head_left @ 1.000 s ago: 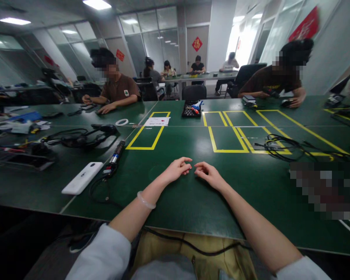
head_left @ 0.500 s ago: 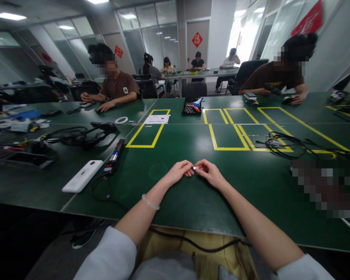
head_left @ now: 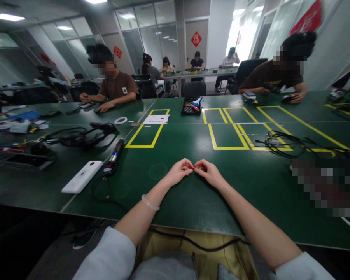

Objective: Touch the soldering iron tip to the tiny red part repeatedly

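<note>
Gleaming beneath both hands (head_left: 179,171): green table (head_left: 175,210), chairs (head_left: 193,89) beyond.

A tiny piece (head_left: 193,168) sits at the point where the fingertips of the left hand (head_left: 178,171) and the right hand (head_left: 209,173) meet, pinched from both sides. A speck of red shows in the narrow gap between the two grips, close against the left fingertips. The fingers cover most of it, so its full shape and its tilt cannot be told, nor whether it is one part or two joined.
</note>
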Demonstrator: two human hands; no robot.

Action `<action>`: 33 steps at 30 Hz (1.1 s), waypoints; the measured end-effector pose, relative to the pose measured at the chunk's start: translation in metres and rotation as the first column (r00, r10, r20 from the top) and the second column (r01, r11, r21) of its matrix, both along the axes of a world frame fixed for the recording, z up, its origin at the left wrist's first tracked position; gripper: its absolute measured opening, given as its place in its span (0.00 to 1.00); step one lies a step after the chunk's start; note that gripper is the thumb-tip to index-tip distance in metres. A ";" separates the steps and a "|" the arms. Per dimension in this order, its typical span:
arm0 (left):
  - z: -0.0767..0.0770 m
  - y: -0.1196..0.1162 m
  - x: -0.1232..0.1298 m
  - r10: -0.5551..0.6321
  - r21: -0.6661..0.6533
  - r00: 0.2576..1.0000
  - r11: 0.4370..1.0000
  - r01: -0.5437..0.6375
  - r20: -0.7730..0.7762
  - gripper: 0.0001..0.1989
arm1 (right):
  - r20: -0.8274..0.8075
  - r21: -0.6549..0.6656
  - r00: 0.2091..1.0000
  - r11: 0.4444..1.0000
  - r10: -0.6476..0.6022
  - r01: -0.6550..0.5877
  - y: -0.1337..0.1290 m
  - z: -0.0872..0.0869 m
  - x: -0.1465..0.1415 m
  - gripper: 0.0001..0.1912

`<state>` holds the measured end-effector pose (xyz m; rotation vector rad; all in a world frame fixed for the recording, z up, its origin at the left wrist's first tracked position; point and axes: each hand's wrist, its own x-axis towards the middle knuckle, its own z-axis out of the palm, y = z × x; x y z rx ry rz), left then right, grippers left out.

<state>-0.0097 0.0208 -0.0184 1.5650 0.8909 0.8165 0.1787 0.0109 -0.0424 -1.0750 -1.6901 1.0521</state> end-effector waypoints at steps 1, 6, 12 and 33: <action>0.000 0.000 0.000 0.011 0.002 1.000 1.000 -0.011 -0.002 0.14 | 0.009 0.004 1.000 1.000 0.002 -0.003 0.000 0.001 0.000 0.12; -0.003 0.002 0.000 0.033 -0.048 0.999 0.998 -0.034 -0.016 0.16 | 0.057 0.032 0.998 0.999 -0.009 0.008 -0.002 0.003 0.000 0.10; -0.003 0.002 0.000 0.026 -0.035 0.998 0.999 -0.028 -0.058 0.17 | 0.081 0.048 0.997 0.999 -0.020 0.016 -0.002 0.003 0.000 0.10; 0.035 0.007 -0.288 0.547 0.513 -0.027 0.766 -0.388 -0.837 0.30 | 0.125 0.012 0.992 1.000 0.010 -0.012 -0.004 0.005 -0.002 0.11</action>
